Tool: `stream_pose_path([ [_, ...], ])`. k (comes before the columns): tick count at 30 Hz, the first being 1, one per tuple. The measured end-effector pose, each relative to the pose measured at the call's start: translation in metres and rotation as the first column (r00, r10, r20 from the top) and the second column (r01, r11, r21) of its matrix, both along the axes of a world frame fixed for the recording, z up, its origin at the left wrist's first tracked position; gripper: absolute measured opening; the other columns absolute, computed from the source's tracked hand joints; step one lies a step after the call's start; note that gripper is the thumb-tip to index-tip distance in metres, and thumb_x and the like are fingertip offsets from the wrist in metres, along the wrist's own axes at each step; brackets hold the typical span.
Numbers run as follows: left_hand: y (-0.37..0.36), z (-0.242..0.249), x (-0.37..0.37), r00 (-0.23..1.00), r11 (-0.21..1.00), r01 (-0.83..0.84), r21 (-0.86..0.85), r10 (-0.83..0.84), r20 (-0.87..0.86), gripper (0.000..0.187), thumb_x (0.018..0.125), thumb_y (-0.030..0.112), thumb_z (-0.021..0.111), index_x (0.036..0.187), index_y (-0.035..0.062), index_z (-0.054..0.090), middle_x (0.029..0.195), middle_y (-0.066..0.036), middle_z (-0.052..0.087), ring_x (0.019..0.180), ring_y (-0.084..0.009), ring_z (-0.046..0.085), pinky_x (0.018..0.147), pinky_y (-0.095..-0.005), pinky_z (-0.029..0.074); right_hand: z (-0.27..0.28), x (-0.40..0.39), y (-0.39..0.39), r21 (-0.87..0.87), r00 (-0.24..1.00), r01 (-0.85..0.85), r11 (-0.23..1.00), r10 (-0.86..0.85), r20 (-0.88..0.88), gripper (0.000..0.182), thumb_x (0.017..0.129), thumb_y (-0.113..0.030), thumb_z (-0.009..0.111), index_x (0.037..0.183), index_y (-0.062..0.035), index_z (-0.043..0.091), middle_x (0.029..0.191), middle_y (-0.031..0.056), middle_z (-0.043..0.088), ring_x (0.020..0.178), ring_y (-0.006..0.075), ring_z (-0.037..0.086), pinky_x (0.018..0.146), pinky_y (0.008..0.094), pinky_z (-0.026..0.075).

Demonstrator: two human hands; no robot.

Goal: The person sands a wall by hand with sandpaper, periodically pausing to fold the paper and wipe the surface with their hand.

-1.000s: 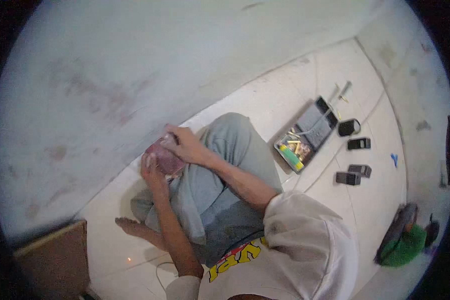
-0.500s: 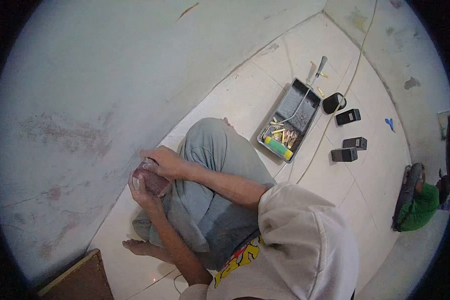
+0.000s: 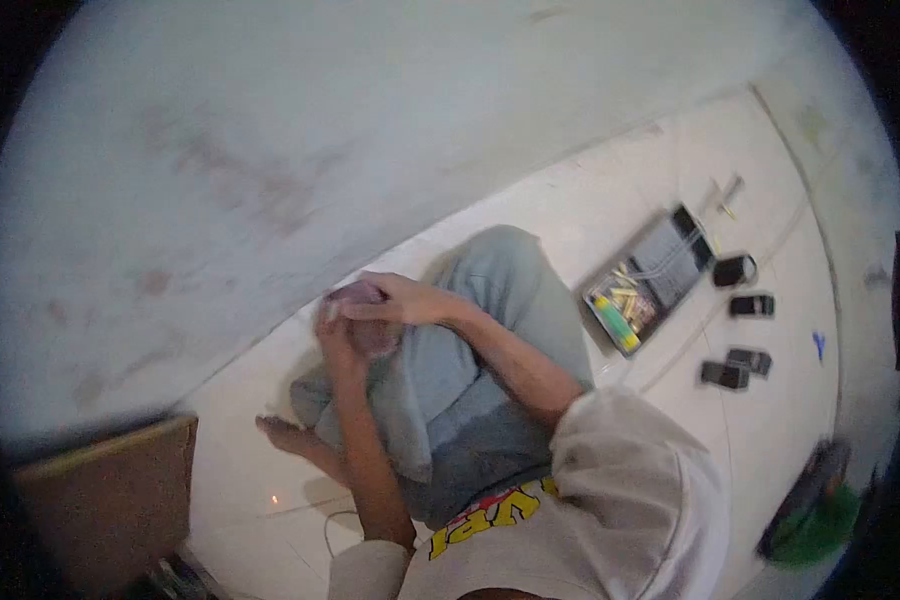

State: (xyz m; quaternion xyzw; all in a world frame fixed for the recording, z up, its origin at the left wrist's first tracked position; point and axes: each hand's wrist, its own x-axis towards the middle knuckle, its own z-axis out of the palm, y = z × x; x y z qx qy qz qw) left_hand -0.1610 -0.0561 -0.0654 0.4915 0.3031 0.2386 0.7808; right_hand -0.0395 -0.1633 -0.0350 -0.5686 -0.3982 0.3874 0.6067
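A rounded, dark reddish-brown object (image 3: 378, 338) is held between both hands above my crossed legs, close to the wall. My left hand (image 3: 338, 332) wraps round its left side. Over its top and right side lies my right hand (image 3: 395, 298), fingers curved against it. Motion blur hides the finger details and anything small between them.
On the floor at the right stands a black paint tray (image 3: 665, 262) with a roller handle, small yellow pieces and a green-yellow item (image 3: 615, 322). Beside it are a black cup (image 3: 734, 271) and several black blocks (image 3: 751, 305). A brown board (image 3: 120, 500) is at lower left.
The view has shifted, so hands, tray and blocks appear further right. My right hand now lies flatter over the top of the object, and both hands still hold it.
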Motion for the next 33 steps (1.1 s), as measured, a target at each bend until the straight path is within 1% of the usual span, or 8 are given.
stream_pose_path([
  [5, 0.012, -0.027, -0.002, 0.997, 0.975, -0.050, 0.216, 0.063, -0.054, 0.027, 0.089, 0.012, 0.061, 0.112, -0.0017, 0.058, 0.096, -0.009, 0.065, 0.079, -0.0146, 0.064, 0.062, -0.0264, 0.056, -0.012, -0.004, 0.007, -0.163, 0.999, 0.027, 0.986, -0.021, 0.042, 0.047, 0.094, -0.038, 0.051, 0.118, 0.0025, 0.056, 0.103, 0.0139, 0.062, 0.092, 0.0185, 0.056, 0.083, 0.0309, 0.044],
  [8, 0.010, -0.023, 0.006, 0.998, 0.999, -0.035, 0.020, 0.033, 0.052, 0.032, 0.089, 0.012, 0.060, 0.117, -0.0015, 0.054, 0.098, -0.011, 0.064, 0.079, -0.0155, 0.063, 0.063, -0.0277, 0.057, -0.008, -0.004, 0.008, -0.259, 0.995, 0.052, 0.964, -0.073, -0.073, 0.040, 0.096, -0.030, 0.049, 0.118, 0.0023, 0.057, 0.102, 0.0129, 0.064, 0.095, 0.0169, 0.057, 0.084, 0.0286, 0.045],
  [10, 0.004, 0.004, 0.008, 0.999, 0.999, -0.016, 0.039, 0.017, -0.029, 0.035, 0.090, 0.015, 0.059, 0.120, -0.0016, 0.052, 0.101, -0.013, 0.063, 0.078, -0.0186, 0.064, 0.063, -0.0314, 0.059, 0.008, -0.010, 0.002, -0.294, 0.870, 0.460, 0.838, -0.491, -0.038, 0.031, 0.096, -0.020, 0.049, 0.116, 0.0007, 0.060, 0.102, 0.0103, 0.065, 0.095, 0.0144, 0.057, 0.083, 0.0282, 0.045],
  [12, 0.010, -0.002, 0.005, 0.999, 1.000, -0.030, -0.001, 0.030, -0.025, 0.036, 0.090, 0.016, 0.058, 0.121, -0.0015, 0.051, 0.101, -0.014, 0.062, 0.079, -0.0203, 0.064, 0.063, -0.0330, 0.059, 0.010, -0.008, 0.000, 0.130, 0.622, 0.755, 0.643, -0.765, 0.168, 0.024, 0.094, -0.009, 0.052, 0.113, 0.0006, 0.062, 0.102, 0.0095, 0.066, 0.093, 0.0140, 0.057, 0.081, 0.0291, 0.046],
  [14, 0.015, -0.009, 0.000, 0.999, 0.998, -0.046, -0.044, 0.045, -0.023, 0.038, 0.090, 0.018, 0.058, 0.121, -0.0014, 0.049, 0.102, -0.016, 0.062, 0.079, -0.0220, 0.064, 0.062, -0.0346, 0.060, 0.032, 0.009, -0.009, 0.564, 0.275, 0.673, 0.479, -0.869, 0.411, 0.021, 0.090, -0.003, 0.057, 0.109, -0.0009, 0.065, 0.104, 0.0101, 0.065, 0.094, 0.0172, 0.058, 0.079, 0.0308, 0.046],
  [19, 0.020, -0.028, 0.000, 0.998, 0.987, -0.057, -0.152, 0.055, -0.019, 0.035, 0.090, 0.020, 0.054, 0.120, 0.0021, 0.051, 0.094, -0.015, 0.062, 0.075, -0.0229, 0.064, 0.060, -0.0360, 0.060, 0.102, 0.038, -0.010, 0.860, -0.254, 0.365, 0.356, -0.851, 0.460, 0.020, 0.079, 0.001, 0.068, 0.099, -0.0030, 0.068, 0.089, 0.0084, 0.061, 0.086, 0.0241, 0.057, 0.072, 0.0358, 0.047],
  [27, 0.025, -0.035, -0.004, 0.998, 0.981, -0.052, -0.185, 0.045, -0.042, 0.036, 0.089, 0.021, 0.054, 0.117, -0.0001, 0.051, 0.085, -0.016, 0.061, 0.066, -0.0205, 0.061, 0.056, -0.0389, 0.059, 0.100, 0.085, 0.065, 0.878, -0.285, 0.125, 0.461, -0.831, 0.477, 0.044, 0.065, -0.003, 0.067, 0.108, -0.0125, 0.069, 0.067, 0.0022, 0.046, 0.062, 0.0166, 0.046, 0.059, 0.0337, 0.036],
  [33, 0.026, -0.038, -0.005, 0.995, 0.959, -0.096, -0.265, 0.102, 0.009, 0.034, 0.088, 0.021, 0.055, 0.114, -0.0006, 0.053, 0.083, -0.016, 0.062, 0.055, -0.0177, 0.057, 0.052, -0.0368, 0.058, 0.093, 0.091, 0.046, 0.624, -0.306, -0.053, 0.779, -0.608, 0.733, 0.039, 0.064, -0.012, 0.066, 0.102, -0.0126, 0.070, 0.064, 0.0008, 0.045, 0.059, 0.0160, 0.045, 0.055, 0.0300, 0.037],
])
